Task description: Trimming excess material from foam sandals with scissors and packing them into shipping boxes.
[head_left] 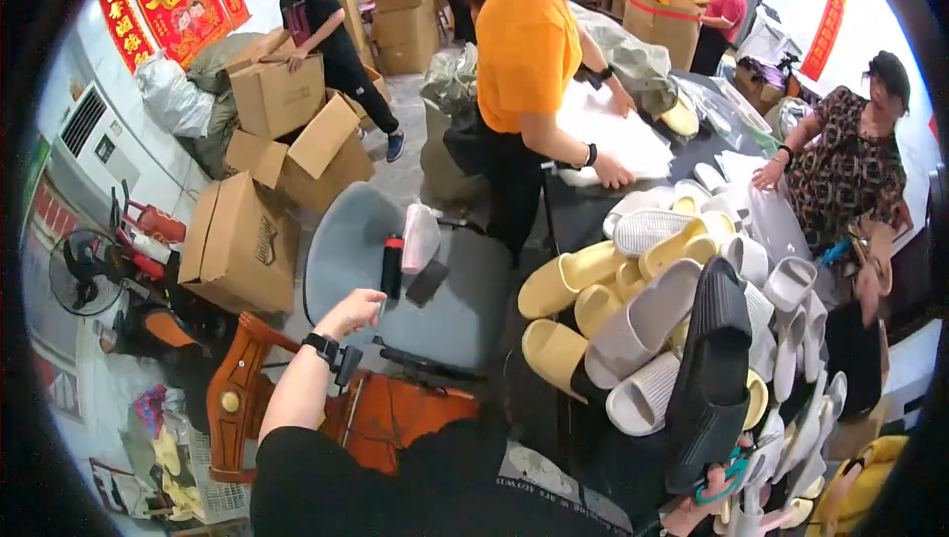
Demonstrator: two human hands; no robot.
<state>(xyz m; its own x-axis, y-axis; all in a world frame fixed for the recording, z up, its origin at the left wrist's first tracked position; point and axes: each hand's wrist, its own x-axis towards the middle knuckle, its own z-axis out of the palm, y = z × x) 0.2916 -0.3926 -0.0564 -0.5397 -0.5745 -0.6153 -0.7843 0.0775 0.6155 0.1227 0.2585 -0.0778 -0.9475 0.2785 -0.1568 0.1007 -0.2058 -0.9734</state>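
My left hand (354, 312), with a black watch at the wrist, reaches over the grey chair (346, 225). Its fingers are curled and a small pale-blue bit shows below them, too small to name. Just beyond, a black and red cylinder (392, 265), a pink-white packet (420, 237) and a dark flat phone-like object (427, 283) rest on the seat. At the lower right, my right hand (684, 515), partly hidden, is closed at the teal handle loop of what look like scissors (734, 476). Right above it stand large black slippers (707, 369), against a pile of yellow slippers (559, 280) and grey slippers (643, 324).
Across the dark table, a person in orange (529, 52) handles white sheets (618, 136); another person (850, 156) stands at the right. Cardboard boxes (242, 240) fill the left floor near a person in black (316, 28). A carved wooden chair (232, 399) and a fan (84, 270) are nearer.
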